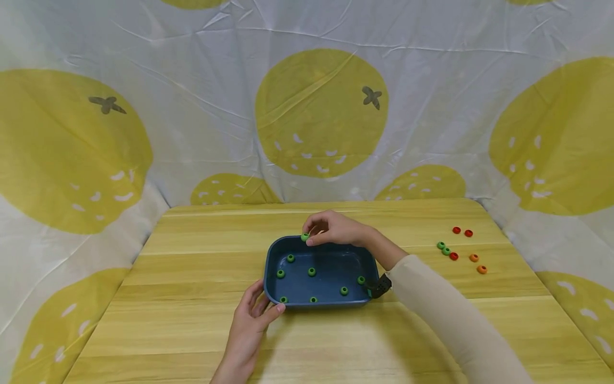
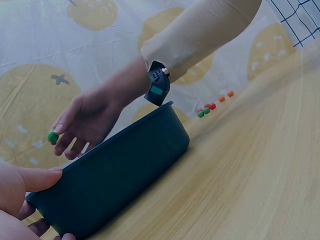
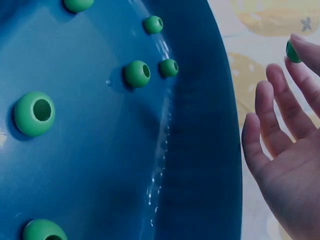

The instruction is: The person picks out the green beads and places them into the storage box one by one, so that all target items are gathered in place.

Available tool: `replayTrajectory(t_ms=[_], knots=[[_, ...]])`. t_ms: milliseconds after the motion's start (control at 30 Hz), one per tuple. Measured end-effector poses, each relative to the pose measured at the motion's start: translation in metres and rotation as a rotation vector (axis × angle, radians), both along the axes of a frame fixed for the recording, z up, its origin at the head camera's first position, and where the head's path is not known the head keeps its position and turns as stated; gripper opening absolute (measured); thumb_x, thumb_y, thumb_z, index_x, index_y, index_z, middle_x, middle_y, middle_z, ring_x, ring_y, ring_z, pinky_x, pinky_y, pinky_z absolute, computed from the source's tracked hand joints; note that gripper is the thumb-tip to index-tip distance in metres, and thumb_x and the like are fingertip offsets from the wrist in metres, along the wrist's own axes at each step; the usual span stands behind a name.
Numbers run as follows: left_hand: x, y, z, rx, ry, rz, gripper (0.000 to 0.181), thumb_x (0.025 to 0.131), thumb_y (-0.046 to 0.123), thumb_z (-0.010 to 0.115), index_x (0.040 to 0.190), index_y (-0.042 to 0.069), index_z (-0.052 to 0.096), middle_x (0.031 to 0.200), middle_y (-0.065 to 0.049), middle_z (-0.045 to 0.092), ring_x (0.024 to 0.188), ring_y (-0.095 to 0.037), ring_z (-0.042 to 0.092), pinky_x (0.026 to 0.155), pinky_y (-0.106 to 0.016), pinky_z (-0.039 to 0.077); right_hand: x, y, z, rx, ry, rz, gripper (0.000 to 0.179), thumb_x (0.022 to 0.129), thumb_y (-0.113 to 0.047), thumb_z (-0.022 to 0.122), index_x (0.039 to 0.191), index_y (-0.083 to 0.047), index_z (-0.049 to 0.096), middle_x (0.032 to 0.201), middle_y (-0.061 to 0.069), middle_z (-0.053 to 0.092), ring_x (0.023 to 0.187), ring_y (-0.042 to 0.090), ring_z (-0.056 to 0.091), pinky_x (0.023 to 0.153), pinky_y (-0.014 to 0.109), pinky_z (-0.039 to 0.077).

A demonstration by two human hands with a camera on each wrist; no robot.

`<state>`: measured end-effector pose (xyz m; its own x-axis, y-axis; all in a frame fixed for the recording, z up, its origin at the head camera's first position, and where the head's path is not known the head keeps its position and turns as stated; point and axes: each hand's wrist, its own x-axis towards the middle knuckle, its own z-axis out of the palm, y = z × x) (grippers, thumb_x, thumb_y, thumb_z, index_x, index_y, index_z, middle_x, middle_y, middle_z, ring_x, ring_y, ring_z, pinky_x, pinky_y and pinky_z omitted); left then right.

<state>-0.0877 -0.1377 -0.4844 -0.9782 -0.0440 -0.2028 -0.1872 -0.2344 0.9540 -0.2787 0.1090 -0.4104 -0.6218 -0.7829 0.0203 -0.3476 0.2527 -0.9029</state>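
Note:
A dark blue plastic tub (image 1: 326, 304) sits on the wooden table, with several green beads (image 1: 312, 272) scattered over its bottom. My left hand (image 1: 250, 322) grips the tub's near left corner, thumb on the rim and fingers against the outside wall. Between thumb and index finger, my right hand (image 1: 338, 228) pinches one green bead (image 3: 292, 52) above the tub's far rim. Its other fingers are loosely spread in the right wrist view. The beads in the tub have wide round holes, plain to see up close.
To the right of the tub lie loose beads on the table (image 1: 201, 320): red beads (image 1: 457, 230), green beads (image 1: 441, 245) and orange beads (image 1: 474, 257). A white cloth (image 1: 206, 106) with yellow fruit prints hangs behind. A black wrist camera (image 1: 381, 286) overhangs the tub's right end.

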Motion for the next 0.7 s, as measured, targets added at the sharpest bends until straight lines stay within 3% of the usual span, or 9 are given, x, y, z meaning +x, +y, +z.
replayTrajectory(t_ms=[100, 367, 700], knots=[[0.000, 0.000, 0.000, 0.001, -0.004, 0.000, 0.076, 0.091, 0.000, 0.077, 0.156, 0.004, 0.038, 0.160, -0.015, 0.035, 0.144, -0.034, 0.040, 0.100, -0.028, 0.049, -0.002, -0.003, -0.003, -0.008, -0.006, 0.012, 0.019, 0.098, -0.010, 0.072, 0.116, -0.004, 0.069, 0.112, 0.008, 0.066, 0.110, 0.029, 0.065, 0.093, 0.039, 0.055], [0.001, 0.001, 0.002, 0.001, -0.008, 0.004, 0.075, 0.091, -0.001, 0.077, 0.155, 0.005, 0.039, 0.160, -0.015, 0.035, 0.144, -0.034, 0.040, 0.100, -0.027, 0.049, -0.003, -0.002, -0.001, -0.025, -0.029, 0.033, 0.031, 0.099, -0.007, 0.070, 0.124, 0.011, 0.063, 0.123, 0.031, 0.061, 0.112, 0.033, 0.064, 0.094, 0.041, 0.055], [0.001, 0.002, 0.003, -0.008, -0.009, 0.008, 0.073, 0.091, -0.001, 0.077, 0.155, 0.004, 0.040, 0.159, -0.015, 0.037, 0.144, -0.034, 0.040, 0.100, -0.027, 0.049, -0.002, 0.009, 0.003, -0.024, -0.018, 0.014, 0.031, 0.099, -0.008, 0.070, 0.123, 0.010, 0.064, 0.124, 0.030, 0.061, 0.110, 0.029, 0.064, 0.094, 0.041, 0.054]])
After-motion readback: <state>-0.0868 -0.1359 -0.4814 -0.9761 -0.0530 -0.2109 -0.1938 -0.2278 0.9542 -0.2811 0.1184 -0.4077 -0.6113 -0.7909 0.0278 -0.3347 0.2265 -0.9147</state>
